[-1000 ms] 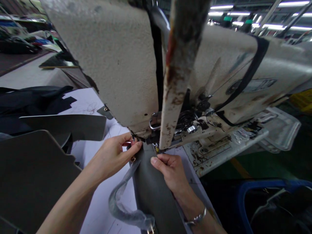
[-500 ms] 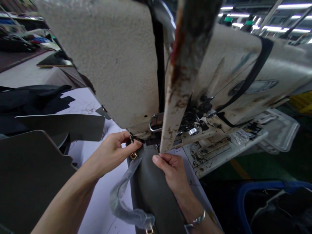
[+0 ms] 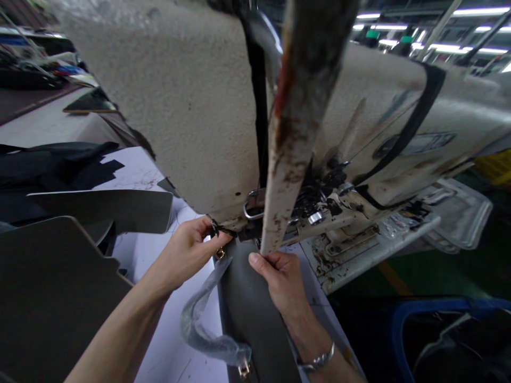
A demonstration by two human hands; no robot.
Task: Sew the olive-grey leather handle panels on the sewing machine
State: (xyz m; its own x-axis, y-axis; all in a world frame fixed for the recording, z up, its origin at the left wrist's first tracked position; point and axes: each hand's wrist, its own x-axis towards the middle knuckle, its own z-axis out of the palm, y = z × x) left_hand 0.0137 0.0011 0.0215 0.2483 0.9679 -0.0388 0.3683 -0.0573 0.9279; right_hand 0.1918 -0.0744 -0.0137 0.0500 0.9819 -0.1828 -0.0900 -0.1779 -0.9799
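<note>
Grey bag panel (image 3: 249, 314) pinched tight here: my left hand (image 3: 187, 258) has its fingers closed on the black tab (image 3: 217, 230), my right hand (image 3: 281, 282) grips the edge, keeping it square under the sewing machine (image 3: 171, 106).

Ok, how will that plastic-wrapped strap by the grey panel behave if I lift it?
The plastic-wrapped strap will probably be floppy, since it sags in a loose curve. It may feel slippery through its glossy clear wrap. The metal fitting at its end could make it swing a little.
</note>
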